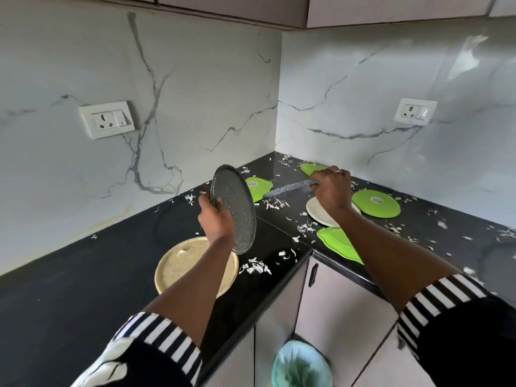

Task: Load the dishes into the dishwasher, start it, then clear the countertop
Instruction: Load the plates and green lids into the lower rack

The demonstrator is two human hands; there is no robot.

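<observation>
Progress early: left hand [216,216] clenched round tilted speckled grey plate [234,213], right hand [332,188] gripping second grey plate [290,187] edge-on above countertop [83,275], beige plate [192,266], white plate [318,215], green plates [375,203] and scraps [255,268] lying on it, dishwasher out of view, loading, start and clearing judged all pending.

A single wide-angle view, worn on the person's head, faces forward and down into the inner corner of the black L-shaped stone table [83,275]. It sits close: both forearms enter from the bottom edge, and the left grip [216,216] with its speckled grey round plate [237,213] and the right grip [332,191] with its edge-on speckled grey plate [290,187] sit mid-frame. The white veined marble wall [195,93] fills the upper half; a pale-blue lined bin [300,364] lies directly below.
</observation>
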